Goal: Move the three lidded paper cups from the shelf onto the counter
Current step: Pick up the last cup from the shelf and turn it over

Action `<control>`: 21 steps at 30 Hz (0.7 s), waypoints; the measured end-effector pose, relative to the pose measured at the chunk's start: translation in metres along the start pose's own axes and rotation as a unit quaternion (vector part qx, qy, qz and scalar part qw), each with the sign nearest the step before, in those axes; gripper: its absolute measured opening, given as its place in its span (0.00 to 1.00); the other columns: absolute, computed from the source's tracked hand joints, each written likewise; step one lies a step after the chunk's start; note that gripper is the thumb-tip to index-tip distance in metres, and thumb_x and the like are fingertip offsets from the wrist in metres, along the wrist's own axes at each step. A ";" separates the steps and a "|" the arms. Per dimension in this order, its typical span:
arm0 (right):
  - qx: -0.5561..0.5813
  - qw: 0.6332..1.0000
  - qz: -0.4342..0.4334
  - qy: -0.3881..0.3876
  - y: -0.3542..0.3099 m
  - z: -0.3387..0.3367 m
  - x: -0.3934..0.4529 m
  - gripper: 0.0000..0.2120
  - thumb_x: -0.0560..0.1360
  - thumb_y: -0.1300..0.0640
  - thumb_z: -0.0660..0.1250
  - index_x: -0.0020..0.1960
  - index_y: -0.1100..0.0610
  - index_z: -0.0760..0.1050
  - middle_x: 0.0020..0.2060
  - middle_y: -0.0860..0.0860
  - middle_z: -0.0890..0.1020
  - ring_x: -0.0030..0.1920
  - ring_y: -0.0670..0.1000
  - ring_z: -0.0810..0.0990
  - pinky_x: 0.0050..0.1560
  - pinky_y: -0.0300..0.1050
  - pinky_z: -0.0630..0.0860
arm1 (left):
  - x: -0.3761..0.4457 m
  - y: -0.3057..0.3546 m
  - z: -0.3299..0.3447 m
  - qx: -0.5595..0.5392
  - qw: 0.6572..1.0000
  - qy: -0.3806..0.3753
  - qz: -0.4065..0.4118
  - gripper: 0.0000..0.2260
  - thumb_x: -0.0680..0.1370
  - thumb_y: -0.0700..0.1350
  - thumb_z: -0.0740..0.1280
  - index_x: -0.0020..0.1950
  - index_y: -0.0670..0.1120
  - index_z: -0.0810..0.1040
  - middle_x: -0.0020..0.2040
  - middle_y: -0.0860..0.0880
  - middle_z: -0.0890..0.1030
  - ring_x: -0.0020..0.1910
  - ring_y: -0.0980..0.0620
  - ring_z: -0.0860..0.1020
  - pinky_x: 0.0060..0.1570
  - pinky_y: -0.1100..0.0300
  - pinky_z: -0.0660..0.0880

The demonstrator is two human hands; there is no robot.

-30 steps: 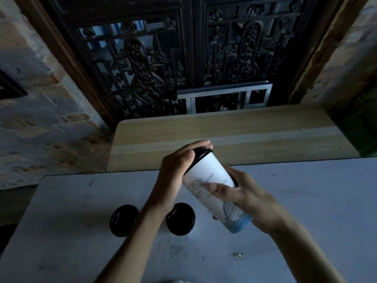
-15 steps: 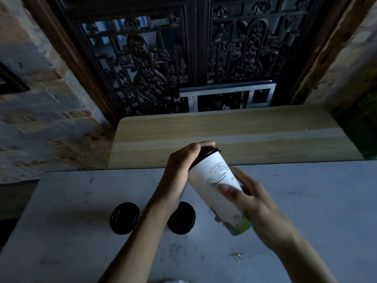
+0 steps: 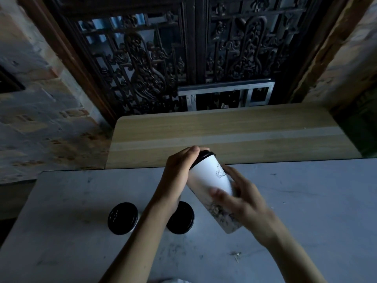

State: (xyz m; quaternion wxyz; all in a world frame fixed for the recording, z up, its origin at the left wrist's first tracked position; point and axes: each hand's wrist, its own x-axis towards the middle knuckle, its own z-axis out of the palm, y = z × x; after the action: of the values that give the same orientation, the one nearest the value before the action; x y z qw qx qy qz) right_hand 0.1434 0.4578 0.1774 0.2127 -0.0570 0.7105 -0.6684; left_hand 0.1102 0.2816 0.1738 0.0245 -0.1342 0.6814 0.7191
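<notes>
A tall white paper cup (image 3: 210, 180) with a black lid and printed drawings is held tilted above the grey counter (image 3: 306, 201). My left hand (image 3: 179, 170) grips its lidded top end. My right hand (image 3: 242, 199) wraps its lower body, fingers blurred. Two more cups with black lids stand upright on the counter: one (image 3: 123, 217) at the left, the other (image 3: 181, 218) partly hidden under my left forearm.
A bare wooden shelf (image 3: 224, 131) runs behind the counter. Behind it stand dark carved lattice doors (image 3: 183, 58) and a metal frame (image 3: 226, 94). Brick walls flank both sides. A small scrap (image 3: 236, 255) lies on the counter at the front right.
The held cup has been turned in my hands: the blue drawing has gone from view and a different printed side faces me. The two standing cups have not moved.
</notes>
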 end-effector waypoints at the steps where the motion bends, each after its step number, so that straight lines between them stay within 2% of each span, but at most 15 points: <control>1: 0.081 0.996 0.034 -0.026 -0.004 -0.002 0.000 0.19 0.73 0.47 0.73 0.63 0.47 0.81 0.50 0.55 0.89 0.46 0.55 0.88 0.44 0.50 0.83 | 0.000 0.000 -0.002 -0.015 1.000 -0.011 0.002 0.17 0.77 0.55 0.63 0.53 0.47 0.87 0.54 0.46 0.89 0.57 0.44 0.85 0.57 0.49 0.76; 2: 0.136 0.988 0.061 -0.051 -0.005 -0.004 -0.001 0.17 0.73 0.47 0.72 0.60 0.49 0.83 0.48 0.59 0.88 0.43 0.59 0.87 0.41 0.51 0.83 | -0.001 0.000 -0.002 -0.031 0.999 -0.021 0.004 0.18 0.78 0.54 0.63 0.54 0.46 0.87 0.54 0.45 0.88 0.56 0.44 0.85 0.56 0.50 0.76; 4: 0.194 0.972 0.090 -0.094 0.000 -0.006 -0.002 0.24 0.73 0.43 0.70 0.61 0.59 0.81 0.47 0.64 0.85 0.41 0.64 0.84 0.38 0.52 0.83 | -0.003 -0.001 -0.002 -0.048 0.998 -0.038 0.009 0.17 0.78 0.53 0.63 0.55 0.45 0.86 0.54 0.43 0.88 0.52 0.46 0.85 0.54 0.51 0.77; 5: 0.206 0.968 0.098 -0.099 0.001 -0.007 -0.002 0.26 0.73 0.43 0.70 0.62 0.61 0.79 0.47 0.65 0.84 0.41 0.65 0.83 0.38 0.52 0.83 | -0.003 0.000 -0.002 -0.051 0.998 -0.041 0.009 0.17 0.78 0.53 0.63 0.55 0.45 0.86 0.53 0.43 0.88 0.51 0.47 0.85 0.53 0.51 0.77; 7: 0.187 0.974 0.098 -0.076 0.003 -0.007 0.000 0.24 0.74 0.44 0.70 0.62 0.61 0.80 0.48 0.63 0.86 0.42 0.63 0.86 0.40 0.53 0.84 | -0.002 -0.001 -0.001 -0.046 0.999 -0.029 0.000 0.17 0.77 0.54 0.64 0.53 0.44 0.86 0.52 0.42 0.88 0.50 0.45 0.84 0.52 0.51 0.76; 8: 0.134 0.986 0.081 -0.051 0.003 -0.006 0.000 0.22 0.75 0.44 0.70 0.63 0.57 0.80 0.49 0.60 0.88 0.45 0.60 0.88 0.44 0.55 0.85 | -0.002 -0.002 -0.001 -0.039 0.999 -0.016 -0.008 0.18 0.76 0.55 0.65 0.52 0.42 0.86 0.51 0.41 0.88 0.49 0.44 0.83 0.51 0.50 0.75; 10: -0.071 0.997 0.017 0.007 0.003 -0.005 0.000 0.27 0.74 0.40 0.70 0.70 0.46 0.74 0.52 0.52 0.89 0.49 0.54 0.89 0.51 0.59 0.85 | -0.001 -0.003 0.002 -0.016 0.999 0.017 -0.027 0.24 0.74 0.58 0.67 0.51 0.36 0.81 0.46 0.41 0.84 0.44 0.45 0.79 0.48 0.50 0.71; 12: -0.268 0.963 -0.026 0.031 0.009 -0.002 0.000 0.35 0.70 0.31 0.67 0.74 0.40 0.65 0.52 0.48 0.88 0.48 0.52 0.88 0.49 0.57 0.84 | 0.000 -0.006 0.004 -0.003 0.999 0.031 -0.044 0.27 0.72 0.61 0.67 0.50 0.35 0.79 0.43 0.42 0.81 0.43 0.46 0.78 0.48 0.50 0.70; 13: -0.302 0.952 -0.036 0.042 0.011 0.000 -0.001 0.37 0.69 0.29 0.66 0.75 0.40 0.63 0.52 0.48 0.87 0.47 0.52 0.87 0.47 0.56 0.84 | 0.000 -0.007 0.005 -0.002 0.998 0.031 -0.047 0.25 0.72 0.61 0.67 0.49 0.38 0.82 0.44 0.43 0.84 0.44 0.47 0.80 0.49 0.49 0.72; 14: -0.280 0.958 -0.042 0.048 0.011 0.001 -0.002 0.37 0.69 0.30 0.67 0.74 0.40 0.64 0.51 0.49 0.88 0.46 0.52 0.88 0.46 0.56 0.84 | 0.000 -0.007 0.005 0.000 0.999 0.030 -0.042 0.21 0.73 0.61 0.67 0.49 0.44 0.85 0.47 0.47 0.87 0.48 0.47 0.83 0.52 0.48 0.75; 16: -0.119 0.992 -0.032 0.040 0.007 -0.001 -0.001 0.31 0.70 0.39 0.74 0.70 0.43 0.72 0.49 0.51 0.89 0.46 0.52 0.89 0.46 0.55 0.85 | -0.001 -0.006 0.004 -0.006 0.999 0.024 -0.027 0.16 0.75 0.58 0.66 0.52 0.50 0.87 0.54 0.49 0.88 0.57 0.47 0.84 0.61 0.46 0.76; 18: 0.040 0.999 0.014 0.002 0.000 -0.004 0.000 0.23 0.72 0.48 0.74 0.66 0.49 0.79 0.49 0.55 0.89 0.46 0.54 0.88 0.45 0.49 0.83 | -0.003 -0.004 0.003 -0.048 0.999 0.009 -0.021 0.16 0.76 0.55 0.65 0.54 0.48 0.87 0.57 0.44 0.87 0.59 0.44 0.84 0.62 0.45 0.76; 21: 0.174 0.980 0.067 -0.068 -0.003 -0.009 -0.005 0.18 0.74 0.50 0.71 0.59 0.58 0.82 0.46 0.61 0.86 0.42 0.62 0.85 0.41 0.49 0.83 | -0.007 0.000 0.002 -0.084 0.996 -0.016 -0.015 0.18 0.77 0.53 0.64 0.57 0.43 0.85 0.58 0.38 0.86 0.54 0.44 0.83 0.57 0.49 0.76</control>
State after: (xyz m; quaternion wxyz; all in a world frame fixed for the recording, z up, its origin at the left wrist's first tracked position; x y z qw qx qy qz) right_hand 0.1441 0.4675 0.1814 0.3114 -0.0165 0.5691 -0.7608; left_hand 0.1167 0.2849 0.1752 0.0345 -0.1347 0.6158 0.7755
